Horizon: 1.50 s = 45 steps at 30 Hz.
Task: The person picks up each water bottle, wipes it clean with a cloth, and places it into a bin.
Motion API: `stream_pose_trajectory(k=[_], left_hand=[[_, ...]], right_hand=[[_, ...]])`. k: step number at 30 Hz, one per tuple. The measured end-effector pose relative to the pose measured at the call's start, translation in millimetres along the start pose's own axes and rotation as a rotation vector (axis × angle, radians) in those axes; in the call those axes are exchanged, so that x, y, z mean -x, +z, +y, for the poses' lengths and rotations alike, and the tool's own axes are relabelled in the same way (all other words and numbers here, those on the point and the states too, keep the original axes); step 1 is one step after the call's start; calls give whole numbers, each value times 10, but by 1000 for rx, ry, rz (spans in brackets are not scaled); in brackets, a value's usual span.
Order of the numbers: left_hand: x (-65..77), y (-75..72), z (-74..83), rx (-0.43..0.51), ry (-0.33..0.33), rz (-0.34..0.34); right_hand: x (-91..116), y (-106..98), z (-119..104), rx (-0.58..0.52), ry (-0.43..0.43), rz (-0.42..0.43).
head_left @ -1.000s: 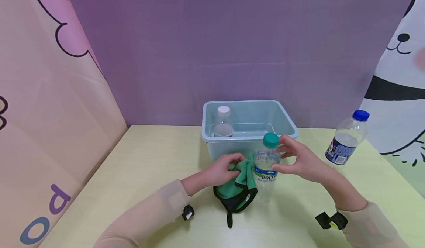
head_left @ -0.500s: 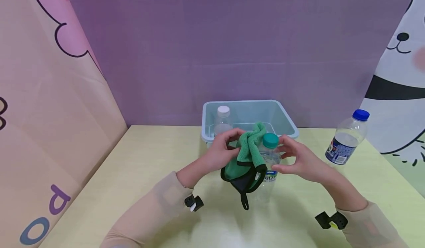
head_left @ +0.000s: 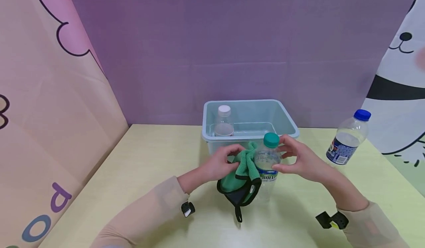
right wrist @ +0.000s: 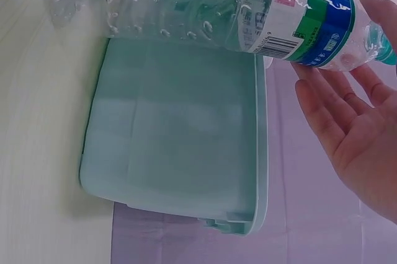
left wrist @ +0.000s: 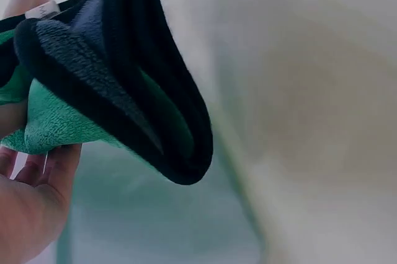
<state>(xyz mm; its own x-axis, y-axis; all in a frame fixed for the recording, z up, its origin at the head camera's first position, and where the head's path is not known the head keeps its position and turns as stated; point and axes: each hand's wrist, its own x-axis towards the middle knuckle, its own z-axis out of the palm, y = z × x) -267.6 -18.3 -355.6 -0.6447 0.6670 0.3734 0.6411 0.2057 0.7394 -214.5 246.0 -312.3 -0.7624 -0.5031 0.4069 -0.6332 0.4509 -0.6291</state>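
Note:
My left hand (head_left: 220, 164) pinches a green cloth (head_left: 232, 182) with black edging and a hanging loop. The cloth's folds hang down in front of the bottle's left side, and its dark border (left wrist: 111, 84) fills much of the left wrist view. My right hand (head_left: 301, 160) holds a clear plastic bottle (head_left: 265, 159) with a teal cap, thumb on one side and fingers on the other near its shoulder. The bottle stands upright on the table. In the right wrist view its label (right wrist: 310, 19) is green, blue and white.
A light blue bin (head_left: 288, 133) stands just behind the hands, with a white-capped bottle (head_left: 224, 124) inside at its left. A blue-capped bottle (head_left: 345, 141) stands at the right on the pale table (head_left: 159, 148). A purple backdrop (head_left: 245, 48) hangs behind.
My left hand lifted the cloth up toward the bin's rim half a second ago and has since lowered it partway. The right hand and teal-capped bottle have stayed in place.

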Motion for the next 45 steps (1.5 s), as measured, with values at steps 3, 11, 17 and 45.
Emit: stream_pose_trajectory(k=[3, 11, 17, 45], left_hand=[[47, 41, -123, -78, 4, -89], [61, 54, -174, -75, 7, -132], [-15, -19, -2, 47, 29, -5], [2, 103, -97, 56, -26, -5]], right_hand=[[-3, 3, 6, -2, -7, -3], [-8, 6, 1, -2, 0, -9], [-3, 2, -9, -1, 4, -7], [20, 1, 18, -5, -28, 5]])
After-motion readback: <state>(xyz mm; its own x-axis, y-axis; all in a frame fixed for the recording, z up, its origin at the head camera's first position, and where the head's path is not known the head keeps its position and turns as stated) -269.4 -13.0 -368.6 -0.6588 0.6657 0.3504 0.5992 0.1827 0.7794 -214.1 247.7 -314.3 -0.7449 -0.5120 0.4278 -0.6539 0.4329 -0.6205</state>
